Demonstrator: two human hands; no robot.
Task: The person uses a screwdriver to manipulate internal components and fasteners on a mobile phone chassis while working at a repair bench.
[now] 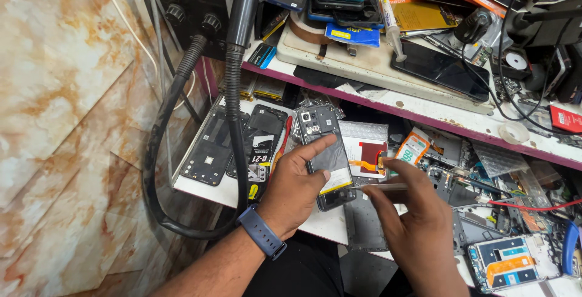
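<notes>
Opened phone (324, 151), back cover off, camera module at top, dark battery in the middle with a yellow strip near the bottom; held tilted above the lower white shelf (212, 192), just in front of the person. Left hand (297, 185) wraps it from below-left, fingers curled behind, thumb pressed across the battery face, firm closed grasp. Blue wristband (262, 231) on that wrist. Right hand (409, 212) just right of the phone, fingers pinched tight on a thin metal tool (379, 186) whose tip points at the phone's lower right edge; contact cannot be told. Behind: two open phone backs (239, 142) lying flat on the shelf, black corrugated hose (233, 91) hanging down, intact dark phone (441, 69) on the upper bench, another opened phone (512, 260) at lower right.
</notes>
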